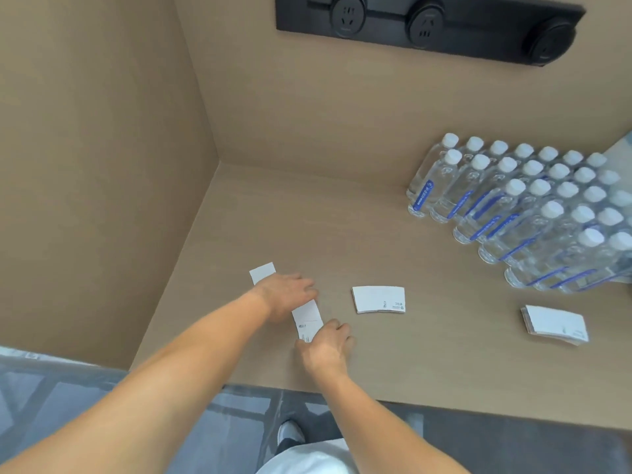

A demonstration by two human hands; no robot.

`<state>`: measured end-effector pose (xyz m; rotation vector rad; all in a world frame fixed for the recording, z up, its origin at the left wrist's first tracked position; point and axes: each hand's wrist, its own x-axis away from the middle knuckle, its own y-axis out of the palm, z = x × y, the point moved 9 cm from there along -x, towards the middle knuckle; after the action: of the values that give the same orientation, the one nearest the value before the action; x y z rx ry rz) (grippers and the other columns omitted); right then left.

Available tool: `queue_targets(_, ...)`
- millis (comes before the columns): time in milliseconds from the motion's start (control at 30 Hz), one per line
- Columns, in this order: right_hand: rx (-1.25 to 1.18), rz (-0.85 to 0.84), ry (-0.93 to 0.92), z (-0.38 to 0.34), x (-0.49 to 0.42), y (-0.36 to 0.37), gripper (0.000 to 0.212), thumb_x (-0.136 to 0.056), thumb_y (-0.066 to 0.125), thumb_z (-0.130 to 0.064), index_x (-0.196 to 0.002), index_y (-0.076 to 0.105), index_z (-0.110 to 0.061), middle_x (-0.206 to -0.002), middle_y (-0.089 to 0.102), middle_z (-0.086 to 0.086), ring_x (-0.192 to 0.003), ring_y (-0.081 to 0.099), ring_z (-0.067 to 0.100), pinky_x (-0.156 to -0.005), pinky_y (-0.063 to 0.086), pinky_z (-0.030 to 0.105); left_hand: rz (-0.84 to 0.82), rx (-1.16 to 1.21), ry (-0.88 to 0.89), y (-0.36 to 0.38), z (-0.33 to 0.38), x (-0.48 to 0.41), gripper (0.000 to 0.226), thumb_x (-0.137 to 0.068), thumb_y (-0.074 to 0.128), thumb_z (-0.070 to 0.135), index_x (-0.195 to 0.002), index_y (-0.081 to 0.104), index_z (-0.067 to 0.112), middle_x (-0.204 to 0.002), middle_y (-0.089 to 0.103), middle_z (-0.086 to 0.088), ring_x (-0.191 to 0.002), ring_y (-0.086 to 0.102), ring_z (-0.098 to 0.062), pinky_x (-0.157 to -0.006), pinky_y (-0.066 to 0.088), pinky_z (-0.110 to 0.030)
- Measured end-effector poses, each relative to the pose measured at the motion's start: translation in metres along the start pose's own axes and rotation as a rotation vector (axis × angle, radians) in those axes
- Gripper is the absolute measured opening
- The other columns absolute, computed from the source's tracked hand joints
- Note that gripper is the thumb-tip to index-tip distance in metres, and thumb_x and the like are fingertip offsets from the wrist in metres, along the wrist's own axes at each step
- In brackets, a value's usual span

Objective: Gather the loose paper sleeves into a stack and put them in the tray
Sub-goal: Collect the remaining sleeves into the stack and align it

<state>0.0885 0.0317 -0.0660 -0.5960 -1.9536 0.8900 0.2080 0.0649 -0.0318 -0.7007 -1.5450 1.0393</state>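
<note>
White paper sleeves lie on a tan counter [393, 357]. Both hands hold one sleeve [306, 319] between them: my left hand [289, 294] grips its far end and my right hand [325, 348] pinches its near end. Another sleeve [262, 271] lies flat just beyond my left hand, partly hidden by it. A small stack of sleeves [379, 299] rests to the right of my hands. A thicker stack [554, 325] sits further right, near the bottles. No tray is in view.
Many clear water bottles [533, 213] with white caps and blue labels crowd the right back of the counter. Tan walls close off the left and back. A black socket strip [427, 25] is mounted on the back wall. The counter's front edge runs below my hands.
</note>
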Motion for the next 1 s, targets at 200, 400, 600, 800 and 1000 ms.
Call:
queue_targets(200,-0.057,0.032,0.027,0.003,0.002,0.008,0.057,-0.080,0.072,-0.032,-0.121,0.040,-0.010,-0.124,0.036,0.005,-0.113,0.037,0.026,-0.089,0.049,0.036,-0.073,-0.032,0.093,0.009,0.012,-0.027,0.050,-0.086,0.060,0.006,-0.131,0.043,0.021,-0.126,0.045,-0.002,-0.110,0.047,-0.025,-0.075,0.045,-0.036)
queue_targets(400,-0.017,0.059,-0.032,0.004,-0.002,0.015,0.050,-0.080,0.070,-0.030,-0.120,0.045,-0.012,-0.121,0.037,0.002,-0.113,0.038,0.023,-0.092,0.048,0.033,-0.106,-0.003,0.170,0.010,0.011,-0.038,0.044,-0.084,0.064,0.015,-0.125,0.049,0.016,-0.121,0.045,-0.004,-0.109,0.048,-0.025,-0.075,0.043,-0.036)
queue_targets(600,-0.030,0.054,-0.034,0.006,-0.014,0.009,0.047,-0.079,0.070,-0.023,-0.118,0.045,-0.010,-0.120,0.041,0.005,-0.114,0.038,0.025,-0.093,0.046,0.033,-0.100,0.091,0.146,0.017,-0.001,-0.036,0.045,-0.079,0.065,0.018,-0.122,0.049,0.017,-0.116,0.045,0.000,-0.102,0.049,-0.022,-0.065,0.033,-0.032)
queue_targets(800,0.114,-0.012,-0.179,0.004,-0.029,-0.007,0.044,-0.076,0.068,-0.017,-0.114,0.047,-0.007,-0.122,0.038,0.010,-0.118,0.036,0.027,-0.093,0.047,0.034,-0.096,0.181,0.067,0.024,-0.004,-0.031,0.043,-0.075,0.062,0.012,-0.116,0.049,0.017,-0.112,0.042,0.001,-0.098,0.051,-0.021,-0.063,0.039,-0.033)
queue_targets(1000,0.236,-0.027,-0.358,0.003,-0.040,-0.041,0.047,-0.072,0.069,-0.018,-0.112,0.047,-0.008,-0.121,0.037,0.008,-0.114,0.039,0.026,-0.090,0.050,0.037,0.076,0.148,0.057,0.012,0.001,-0.019,0.043,-0.069,0.063,0.031,-0.107,0.051,0.015,-0.107,0.046,-0.001,-0.102,0.043,-0.020,-0.075,0.038,-0.028)
